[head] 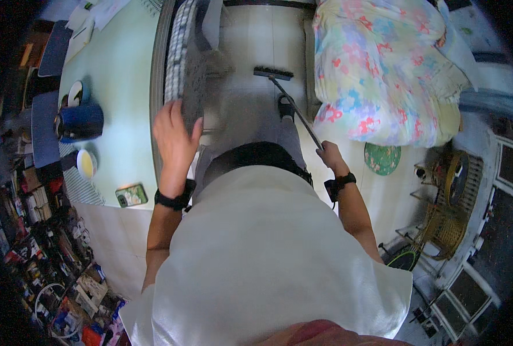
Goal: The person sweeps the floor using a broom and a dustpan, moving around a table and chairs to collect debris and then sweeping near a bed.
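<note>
My right hand (331, 156) is closed around the end of a long-handled broom (297, 110). The handle slants up and to the left, down to a dark-bristled head that rests on the pale tiled floor ahead of my feet. My left hand (176, 134) holds nothing; its fingers are apart, over or against the edge of a chair (193, 73) with a checked cloth (179, 56) at the table's side. Whether it touches the chair, I cannot tell. A dark shoe (286, 108) shows beside the broom handle.
Left stands a pale green table (122, 99) bearing a blue container (81, 123), bowls and a phone (132, 195). At right are floral bedding (377, 78), a round green stool or mat (382, 158) and a wicker chair (447, 229). Clutter (61, 259) fills the lower left.
</note>
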### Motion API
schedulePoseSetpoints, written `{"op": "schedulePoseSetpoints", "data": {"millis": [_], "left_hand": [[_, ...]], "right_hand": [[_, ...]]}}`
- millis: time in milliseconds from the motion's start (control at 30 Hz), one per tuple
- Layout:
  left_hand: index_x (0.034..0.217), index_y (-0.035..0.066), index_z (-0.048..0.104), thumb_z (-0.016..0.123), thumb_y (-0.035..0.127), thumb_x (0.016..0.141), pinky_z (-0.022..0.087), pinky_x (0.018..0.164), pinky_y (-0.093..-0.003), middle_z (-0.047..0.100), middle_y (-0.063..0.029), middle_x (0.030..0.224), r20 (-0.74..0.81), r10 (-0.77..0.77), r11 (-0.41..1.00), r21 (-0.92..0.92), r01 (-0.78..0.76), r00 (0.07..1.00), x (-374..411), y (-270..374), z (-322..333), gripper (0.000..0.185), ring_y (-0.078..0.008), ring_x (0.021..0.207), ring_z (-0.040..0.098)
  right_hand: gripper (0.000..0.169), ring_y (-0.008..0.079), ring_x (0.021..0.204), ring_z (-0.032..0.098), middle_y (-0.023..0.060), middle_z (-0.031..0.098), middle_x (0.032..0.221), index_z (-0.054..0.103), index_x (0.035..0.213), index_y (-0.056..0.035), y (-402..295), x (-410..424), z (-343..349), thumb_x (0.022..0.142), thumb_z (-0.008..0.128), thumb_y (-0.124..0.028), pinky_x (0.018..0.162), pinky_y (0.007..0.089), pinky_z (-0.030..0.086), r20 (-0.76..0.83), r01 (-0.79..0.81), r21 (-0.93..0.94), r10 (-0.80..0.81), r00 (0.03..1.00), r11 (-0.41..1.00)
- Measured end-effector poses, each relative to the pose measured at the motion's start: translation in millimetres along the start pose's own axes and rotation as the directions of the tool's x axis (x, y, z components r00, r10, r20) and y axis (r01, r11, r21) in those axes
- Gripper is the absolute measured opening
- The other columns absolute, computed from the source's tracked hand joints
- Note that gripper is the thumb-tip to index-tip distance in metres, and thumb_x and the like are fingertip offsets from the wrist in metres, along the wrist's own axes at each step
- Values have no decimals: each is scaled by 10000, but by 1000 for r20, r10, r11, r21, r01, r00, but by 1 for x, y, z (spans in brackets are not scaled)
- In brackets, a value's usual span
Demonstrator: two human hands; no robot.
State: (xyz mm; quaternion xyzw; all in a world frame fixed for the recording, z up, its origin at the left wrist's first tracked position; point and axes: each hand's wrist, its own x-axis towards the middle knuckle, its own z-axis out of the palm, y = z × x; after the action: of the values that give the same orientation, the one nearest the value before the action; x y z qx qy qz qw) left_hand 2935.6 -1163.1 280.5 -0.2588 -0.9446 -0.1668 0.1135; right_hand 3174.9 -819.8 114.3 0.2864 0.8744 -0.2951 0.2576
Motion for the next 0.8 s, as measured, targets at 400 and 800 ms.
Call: {"op": "schedulePoseSetpoints", "data": {"millis": [400,800], "left_hand": [[1218,-1,351,708,249,637,245,966,-472,395,-194,1202,-79,-145,948,275,162,986,245,81,113,727,-357,1160,322],[1174,4,370,668,356,695,465,748,-411,478,-209,1067,-46,-576,761,333,556,816,387,37,204,665,-360,921,536]], "right_hand": [[220,407,786,538,244,559,828,570,821,51,-22,323,-162,728,543,-147,711,472,423,120,496,-140,-482,868,857],[229,279,519,534,182,537,638,538,770,68,-79,425,-207,804,510,-156,462,397,408,273,367,36,-363,891,929]]}}
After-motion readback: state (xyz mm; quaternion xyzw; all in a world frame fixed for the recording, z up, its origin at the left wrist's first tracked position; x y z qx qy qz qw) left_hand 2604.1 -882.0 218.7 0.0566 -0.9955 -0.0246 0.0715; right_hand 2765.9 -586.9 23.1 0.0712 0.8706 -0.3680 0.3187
